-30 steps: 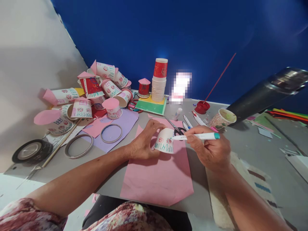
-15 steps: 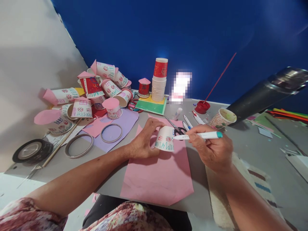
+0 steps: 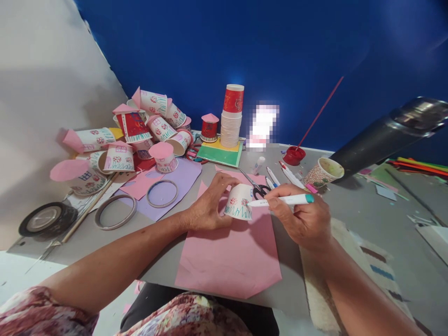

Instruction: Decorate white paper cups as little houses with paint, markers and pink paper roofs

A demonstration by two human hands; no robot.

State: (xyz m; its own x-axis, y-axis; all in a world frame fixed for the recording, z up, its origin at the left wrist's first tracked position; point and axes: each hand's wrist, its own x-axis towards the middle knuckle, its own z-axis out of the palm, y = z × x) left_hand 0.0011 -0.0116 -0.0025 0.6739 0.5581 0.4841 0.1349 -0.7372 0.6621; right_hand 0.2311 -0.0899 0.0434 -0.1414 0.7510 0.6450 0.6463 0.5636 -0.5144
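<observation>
My left hand (image 3: 212, 204) grips a white paper cup (image 3: 238, 202) from its left side, holding it upside down over a sheet of pink paper (image 3: 227, 261). Red flowers, green zigzag strokes and a bit of blue are drawn on the cup's wall. Between the fingers of my right hand (image 3: 303, 217) is a white felt-tip pen (image 3: 285, 200) with a green end. Its tip is at the cup's right side, by a red flower; whether it touches is too small to tell. Just behind the cup lie black-handled scissors (image 3: 259, 190).
Decorated cups with pink paper roofs (image 3: 164, 156) are heaped at the left. Nearer are tape rings (image 3: 115, 212) and a black tape roll (image 3: 47, 219). A cup stack (image 3: 231, 126) stands behind. Several pens (image 3: 273, 176), a patterned cup (image 3: 324, 172) and a dark flask (image 3: 381, 135) are at right.
My right hand has moved slightly left with the felt-tip pen, bringing the tip across the cup's wall to the flower. My left hand and the cup have hardly moved.
</observation>
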